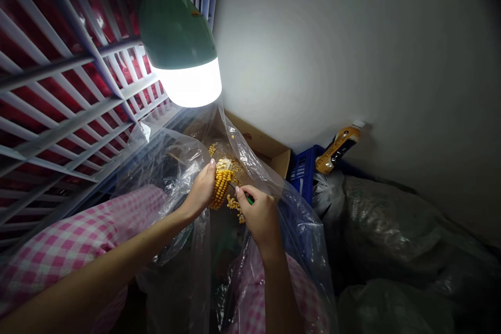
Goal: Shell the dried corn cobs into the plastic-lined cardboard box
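Observation:
A yellow ear of corn (221, 188) is held tilted in my left hand (201, 188), whose fingers wrap its left side. Its upper end shows pale bare cob where kernels are gone. My right hand (256, 214) is closed around a small green-handled tool (249, 199). The tool's thin dark tip touches or nearly touches the kernels on the ear's right side; its exact shape is too small to make out. Loose kernels (236, 210) lie below and behind the ear in a clear plastic bag (195, 151) spread across my lap.
A lit green lamp (180, 26) hangs above my hands. Slatted plastic crates (62, 73) with red contents rise at the left. Behind the bag are a cardboard box (254, 138) and a blue crate (303, 169). An orange-labelled bottle (340, 147) leans by full sacks (399, 224) at the right.

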`<state>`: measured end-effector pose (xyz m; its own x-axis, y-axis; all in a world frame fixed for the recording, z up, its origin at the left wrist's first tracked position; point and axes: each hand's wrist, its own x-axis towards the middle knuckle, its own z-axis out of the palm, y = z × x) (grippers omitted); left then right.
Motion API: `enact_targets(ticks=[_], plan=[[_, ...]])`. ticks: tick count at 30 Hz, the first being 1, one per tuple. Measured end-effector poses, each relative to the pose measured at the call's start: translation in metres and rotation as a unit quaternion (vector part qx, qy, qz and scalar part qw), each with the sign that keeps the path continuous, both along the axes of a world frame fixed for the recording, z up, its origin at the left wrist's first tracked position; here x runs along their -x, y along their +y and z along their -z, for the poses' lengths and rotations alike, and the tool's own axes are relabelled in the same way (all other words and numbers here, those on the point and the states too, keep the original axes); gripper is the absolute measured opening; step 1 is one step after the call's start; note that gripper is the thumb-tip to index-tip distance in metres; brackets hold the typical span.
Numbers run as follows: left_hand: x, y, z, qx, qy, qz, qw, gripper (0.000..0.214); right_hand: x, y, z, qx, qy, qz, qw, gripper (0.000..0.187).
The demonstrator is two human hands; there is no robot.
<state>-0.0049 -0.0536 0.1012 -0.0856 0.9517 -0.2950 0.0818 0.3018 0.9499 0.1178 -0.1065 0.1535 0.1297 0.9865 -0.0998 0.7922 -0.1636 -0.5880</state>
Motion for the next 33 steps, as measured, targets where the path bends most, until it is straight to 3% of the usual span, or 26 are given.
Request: enact_targets(ticks=[10, 15, 20, 28, 33], plan=[[-0.001, -0.015, 0.003, -0.065, 0.085, 0.091, 0.990, 0.035, 0.000, -0.001, 0.005, 0.046, -0.014, -0.020, 0.999, 0.026], [-0.003, -0.017, 0.006, -0.063, 0.077, 0.063, 0.993, 0.032, 0.016, -0.002, 0.014, 0.037, -0.058, 0.033, 0.997, 0.027], [-0.007, -0.018, 0.006, 0.020, -0.017, 0.015, 1.000, 0.032, 0.036, -0.002, 0.023, 0.025, -0.071, 0.090, 0.993, 0.025], [-0.009, -0.016, -0.003, 0.123, -0.096, -0.038, 0.987, 0.029, 0.031, 0.004, 0.021, 0.031, -0.077, 0.065, 0.994, 0.024], [-0.008, -0.014, -0.004, 0.128, -0.136, -0.052, 0.981, 0.030, 0.026, 0.004, 0.018, 0.028, -0.083, 0.065, 0.994, 0.025]])
